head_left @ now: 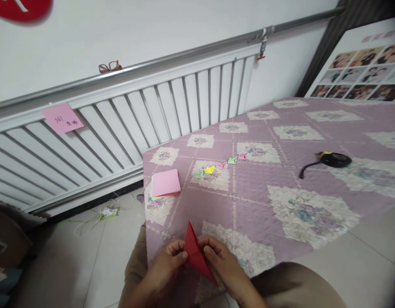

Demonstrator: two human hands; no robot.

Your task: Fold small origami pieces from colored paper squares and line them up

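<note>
A folded red paper (196, 252), long and pointed at both ends, is held between my two hands above the near edge of the table. My left hand (171, 261) pinches its left side, thumb on top. On its right side my right hand (220, 261) grips it with thumb and curled fingers. Beyond them, a stack of square papers (165, 183), pink on top with red and yellow edges below, lies at the table's left edge. Several small folded paper pieces, among them a yellow one (209, 170) and a green one (232, 160), form a slanting row.
The table (210, 205) has a purple flowered cloth. A black and yellow tape measure (337, 159) lies on its right side. Behind stand a white radiator (171, 107) and a photo board (360, 68). Glasses (110, 66) rest on the pipe. A power strip (109, 212) sits on the floor.
</note>
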